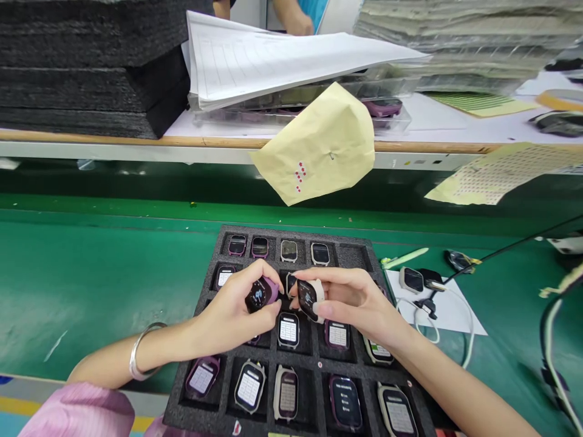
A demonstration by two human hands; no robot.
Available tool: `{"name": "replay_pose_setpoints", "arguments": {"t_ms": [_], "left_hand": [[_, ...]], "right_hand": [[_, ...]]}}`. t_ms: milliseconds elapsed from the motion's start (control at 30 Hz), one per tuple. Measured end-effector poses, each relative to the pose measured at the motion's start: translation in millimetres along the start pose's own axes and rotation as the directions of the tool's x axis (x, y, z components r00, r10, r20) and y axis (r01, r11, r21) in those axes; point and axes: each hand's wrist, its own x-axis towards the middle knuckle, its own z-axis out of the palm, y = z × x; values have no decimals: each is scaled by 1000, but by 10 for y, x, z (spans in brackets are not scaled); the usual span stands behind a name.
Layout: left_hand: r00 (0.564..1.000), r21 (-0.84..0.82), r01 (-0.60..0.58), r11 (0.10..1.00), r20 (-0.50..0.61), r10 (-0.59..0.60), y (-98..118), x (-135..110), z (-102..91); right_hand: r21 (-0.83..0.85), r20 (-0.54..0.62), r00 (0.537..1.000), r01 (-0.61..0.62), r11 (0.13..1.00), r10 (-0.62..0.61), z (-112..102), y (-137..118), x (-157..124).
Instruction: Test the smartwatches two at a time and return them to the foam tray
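My left hand is closed around a purple smartwatch, whose lit screen faces up. Between the thumb and fingers of my right hand is a cream smartwatch, tilted, with a similar lit screen. Both are held over a black foam tray with rows of square compartments. Many of these hold strapless watch faces in purple or pale cases, such as a pale smartwatch with a white list on its screen. My hands and forearms hide part of the middle rows.
Right of the tray, a white sheet bears another watch and white cables. A green pen lies behind it. Above, a shelf carries black foam stacks, papers and plastic trays. A yellow envelope hangs over its edge. Another person's hand shows behind.
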Motion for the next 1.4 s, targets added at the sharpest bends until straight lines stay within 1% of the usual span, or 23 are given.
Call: {"name": "replay_pose_setpoints", "arguments": {"t_ms": [100,200,267,333,400,467,533,633,700,833,900,1100,1200,1267,1400], "left_hand": [[999,-66,42,997,-10,-42,-36,19,18],[992,-227,125,966,46,-118,-76,52,17],[978,-342,208,916,98,-186,-87,72,-8],[960,-444,280,852,117,-254,-92,89,-44],[943,-522,326,788,124,-308,-98,103,-79],[933,-570,347,745,132,-334,-107,115,-102],[932,-589,349,729,135,-336,-112,122,-112],[937,-604,336,723,135,-322,-109,116,-113],[943,-596,321,736,128,-308,-104,105,-113],[953,-565,299,769,133,-272,-96,82,-121],[955,-560,294,775,145,-257,-96,76,-124],[959,-539,283,793,150,-241,-109,70,-112],[960,-529,280,801,153,-235,-109,69,-102],[960,-530,279,801,151,-235,-106,72,-97],[963,-537,267,800,138,-230,-111,89,-88]], "right_hand": [[-5,-37,999,7,1000,-7,12,16,19],[40,-101,995,-13,999,17,19,39,54],[104,-115,992,-38,994,50,10,55,72],[144,-122,990,-54,988,72,-10,73,82],[152,-147,986,-59,987,82,-33,94,88],[149,-162,983,-60,987,84,-54,117,93],[127,-159,984,-56,990,76,-73,139,100],[46,-127,991,-25,999,30,-98,163,105],[-15,-116,993,-4,1000,2,-112,171,100],[-116,-141,990,-5,993,-11,-120,176,73],[-132,-150,989,-12,991,-8,-110,178,61],[-112,-166,986,-4,994,-15,-49,173,52],[-139,-170,985,-21,990,-3,-34,168,58],[-155,-142,990,-17,988,-5,-30,163,53],[-128,-5,1000,-17,992,16,-54,151,-3]]}}
